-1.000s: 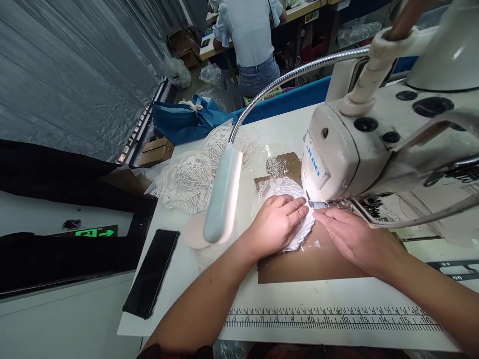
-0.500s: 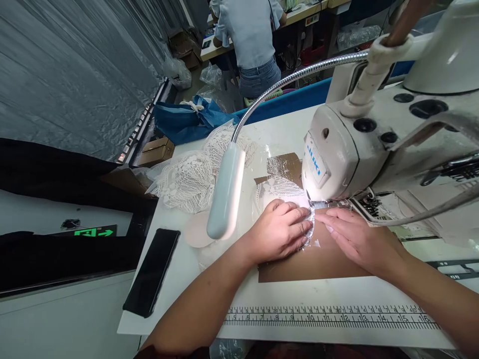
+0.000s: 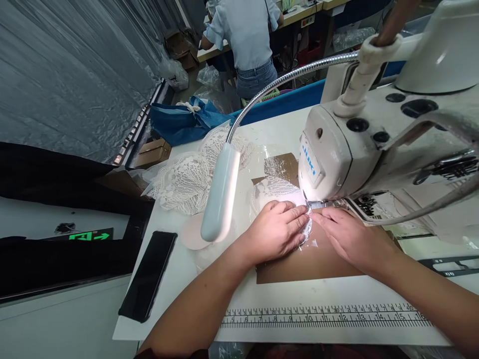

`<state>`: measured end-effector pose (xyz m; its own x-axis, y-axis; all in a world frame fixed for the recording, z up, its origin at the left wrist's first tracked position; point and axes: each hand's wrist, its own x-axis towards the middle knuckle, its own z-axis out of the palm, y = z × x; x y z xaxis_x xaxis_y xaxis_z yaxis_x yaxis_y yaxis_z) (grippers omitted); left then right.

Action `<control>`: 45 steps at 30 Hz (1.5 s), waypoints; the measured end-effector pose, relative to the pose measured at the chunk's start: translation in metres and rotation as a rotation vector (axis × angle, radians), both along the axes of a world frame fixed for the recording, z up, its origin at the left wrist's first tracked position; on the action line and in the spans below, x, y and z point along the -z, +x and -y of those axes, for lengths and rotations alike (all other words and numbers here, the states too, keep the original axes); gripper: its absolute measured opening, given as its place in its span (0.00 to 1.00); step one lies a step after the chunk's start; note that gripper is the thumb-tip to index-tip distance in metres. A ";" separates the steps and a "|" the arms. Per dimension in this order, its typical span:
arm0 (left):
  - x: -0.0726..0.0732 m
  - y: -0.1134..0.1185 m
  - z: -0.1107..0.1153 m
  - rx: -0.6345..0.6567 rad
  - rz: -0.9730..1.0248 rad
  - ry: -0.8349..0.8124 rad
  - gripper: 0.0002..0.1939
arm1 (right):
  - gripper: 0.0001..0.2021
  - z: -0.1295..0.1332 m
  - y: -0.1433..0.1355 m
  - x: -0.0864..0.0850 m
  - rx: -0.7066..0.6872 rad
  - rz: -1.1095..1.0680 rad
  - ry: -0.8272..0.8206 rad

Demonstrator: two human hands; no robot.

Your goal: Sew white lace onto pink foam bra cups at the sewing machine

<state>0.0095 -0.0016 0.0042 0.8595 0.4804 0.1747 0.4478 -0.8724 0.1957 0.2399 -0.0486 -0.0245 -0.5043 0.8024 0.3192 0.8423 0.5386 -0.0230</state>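
I see left hand [image 3: 274,232] flat, pressing white lace piece [image 3: 279,188] by sewing machine [image 3: 329,149] needle area, likely to stop slip; right hand [image 3: 350,237] outstretched at its edge, gripping nothing, likely guiding

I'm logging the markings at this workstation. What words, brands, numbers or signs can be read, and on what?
"JUKI": blue letters on the sewing machine.
"5 6 7 8 9 10 11 12 13 14 15 16": lower row of the ruler strip along the table's front edge.
Green pictogram with right-pointing arrow: sign at left, no readable words.
Too small to read reliably: the ruler's upper-row numbers; any marking on the far switch box.
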 end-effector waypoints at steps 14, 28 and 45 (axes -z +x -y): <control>-0.001 0.003 0.006 -0.083 0.101 -0.096 0.15 | 0.19 0.006 0.007 0.000 -0.001 -0.098 -0.060; 0.002 0.007 0.010 -0.094 0.086 -0.051 0.14 | 0.20 0.007 0.010 0.007 -0.008 -0.167 -0.091; 0.000 0.005 0.008 -0.060 0.065 -0.051 0.15 | 0.17 0.004 0.004 -0.001 0.068 -0.035 -0.059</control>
